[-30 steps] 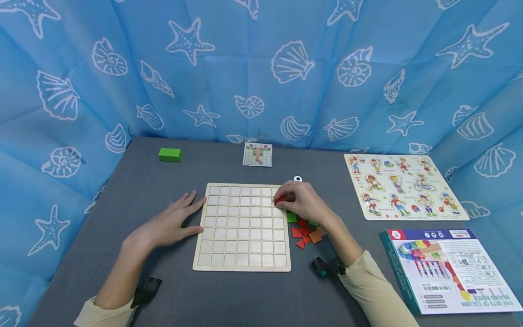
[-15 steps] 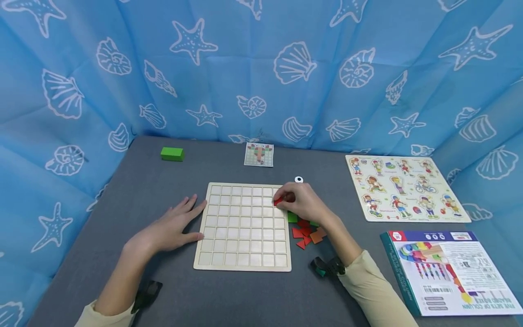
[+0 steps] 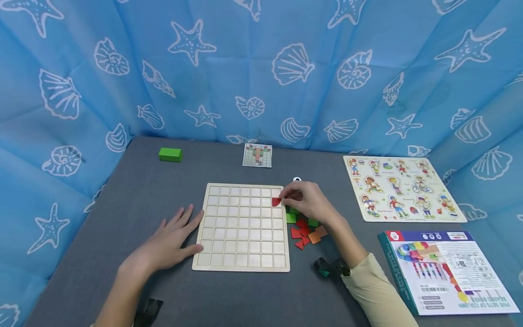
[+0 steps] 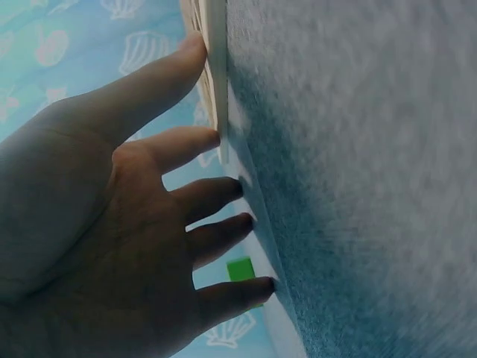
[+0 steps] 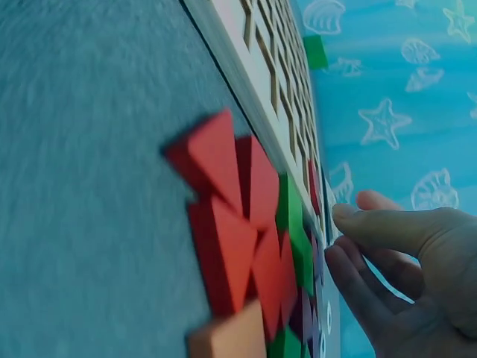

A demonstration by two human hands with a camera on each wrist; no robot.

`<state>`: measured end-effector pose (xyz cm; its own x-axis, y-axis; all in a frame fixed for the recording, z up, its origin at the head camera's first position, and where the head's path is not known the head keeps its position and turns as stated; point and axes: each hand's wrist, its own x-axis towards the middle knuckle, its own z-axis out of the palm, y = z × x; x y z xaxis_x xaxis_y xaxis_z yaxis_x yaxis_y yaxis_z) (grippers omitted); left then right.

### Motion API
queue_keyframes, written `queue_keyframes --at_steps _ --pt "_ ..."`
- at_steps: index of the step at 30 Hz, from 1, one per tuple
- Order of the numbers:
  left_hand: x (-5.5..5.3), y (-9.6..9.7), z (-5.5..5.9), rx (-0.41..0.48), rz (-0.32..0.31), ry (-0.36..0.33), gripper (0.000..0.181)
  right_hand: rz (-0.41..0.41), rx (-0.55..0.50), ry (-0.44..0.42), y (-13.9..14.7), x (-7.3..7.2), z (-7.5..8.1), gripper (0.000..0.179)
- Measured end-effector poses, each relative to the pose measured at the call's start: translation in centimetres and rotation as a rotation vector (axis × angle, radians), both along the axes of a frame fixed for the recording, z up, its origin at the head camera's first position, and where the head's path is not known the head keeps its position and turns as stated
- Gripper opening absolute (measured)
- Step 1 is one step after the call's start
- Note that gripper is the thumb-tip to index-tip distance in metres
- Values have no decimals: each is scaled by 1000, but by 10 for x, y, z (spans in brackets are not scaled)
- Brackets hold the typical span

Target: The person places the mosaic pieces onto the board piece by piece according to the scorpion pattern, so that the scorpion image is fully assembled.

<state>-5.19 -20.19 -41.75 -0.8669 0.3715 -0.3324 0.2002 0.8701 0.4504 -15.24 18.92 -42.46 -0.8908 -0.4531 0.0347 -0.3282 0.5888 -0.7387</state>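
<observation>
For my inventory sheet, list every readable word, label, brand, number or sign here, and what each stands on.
"FIVE SETS OF COLUMN": flat white-and-purple cardboard box.
"BEADED BOXES", probably, as it is blurred: same box.
Too small or blurred to read: the box's other print and side lettering; captions on the cream rectangular puzzle board.
None seen: pale wooden square grid board.

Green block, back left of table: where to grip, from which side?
From above, likely best pinched mid-length across the long front and back faces: the green block lies lengthwise left to right, with nothing seen touching it. The left hand is nearer.
</observation>
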Motion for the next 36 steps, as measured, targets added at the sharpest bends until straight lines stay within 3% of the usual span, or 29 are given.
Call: queue_keyframes --at_steps 7,16,36 --pt "3 0 -2 14 14 -9 90 -129 69 30 26 -2 0 13" --pt "3 -1 -2 18 21 -7 89 -183 118 -8 48 -4 -3 15" --pt "0 -5 -7 61 32 95 75 -109 179 3 31 -7 -6 25"
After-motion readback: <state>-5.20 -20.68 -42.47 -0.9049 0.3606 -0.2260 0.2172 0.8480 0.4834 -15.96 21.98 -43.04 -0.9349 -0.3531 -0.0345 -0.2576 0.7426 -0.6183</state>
